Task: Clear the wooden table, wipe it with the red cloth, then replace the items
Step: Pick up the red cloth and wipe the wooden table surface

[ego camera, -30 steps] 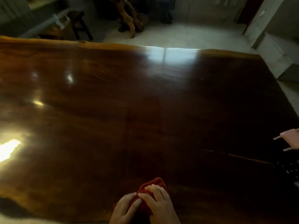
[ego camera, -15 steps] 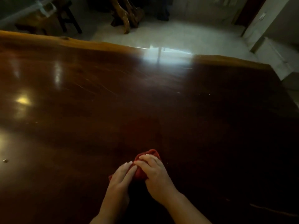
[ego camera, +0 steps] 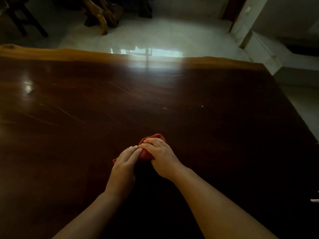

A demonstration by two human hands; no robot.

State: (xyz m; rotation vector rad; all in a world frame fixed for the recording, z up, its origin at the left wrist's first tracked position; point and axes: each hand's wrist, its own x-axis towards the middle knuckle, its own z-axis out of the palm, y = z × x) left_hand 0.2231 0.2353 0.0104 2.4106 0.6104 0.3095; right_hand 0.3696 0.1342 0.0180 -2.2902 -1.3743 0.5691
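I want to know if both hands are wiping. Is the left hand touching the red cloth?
Touching. The head view shows the left hand's fingers lying on the cloth, beside the right hand pressed on top.

Bunched red cloth (ego camera: 151, 147) on dark glossy wooden table (ego camera: 86, 118)
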